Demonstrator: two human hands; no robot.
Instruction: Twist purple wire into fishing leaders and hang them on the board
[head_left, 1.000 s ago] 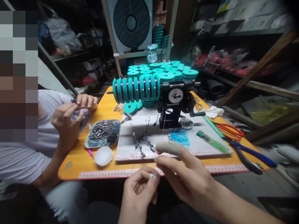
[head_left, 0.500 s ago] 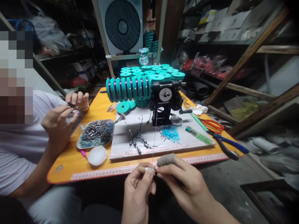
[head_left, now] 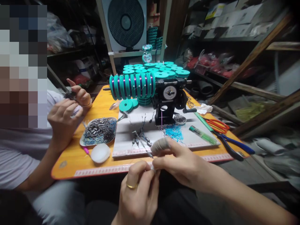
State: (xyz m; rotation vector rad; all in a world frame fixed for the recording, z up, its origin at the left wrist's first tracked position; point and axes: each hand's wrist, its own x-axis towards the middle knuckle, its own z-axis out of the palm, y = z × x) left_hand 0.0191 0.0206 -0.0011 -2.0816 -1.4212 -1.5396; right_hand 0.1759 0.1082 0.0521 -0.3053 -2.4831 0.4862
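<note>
My left hand (head_left: 138, 190), with a gold ring, and my right hand (head_left: 180, 162), with grey wrap on one finger, meet at the table's front edge. Both are closed in a pinch, fingertips together. A thin purple fishing line (head_left: 161, 120) drops from the winder (head_left: 169, 93) and passes out of sight behind my right hand. Something small and whitish shows between the fingertips, too small to make out. Teal foam spools (head_left: 132, 86) wound with purple line sit in a row on the winder's shaft. Dark weighted rigs (head_left: 142, 137) lie on the white board (head_left: 126, 151) just beyond.
A tray (head_left: 81, 142) of sinkers and a white lid (head_left: 100, 153) stand left. Blue sleeves (head_left: 173, 133), a green tube (head_left: 203, 135), orange-handled scissors (head_left: 217, 125) and blue-handled pliers (head_left: 236, 145) lie right. A co-worker's hands (head_left: 64, 114) work at the left edge.
My left hand has rolled over, showing its back and ring. My right hand has moved up and left over it. The co-worker's hands have shifted, and the view has moved slightly.
</note>
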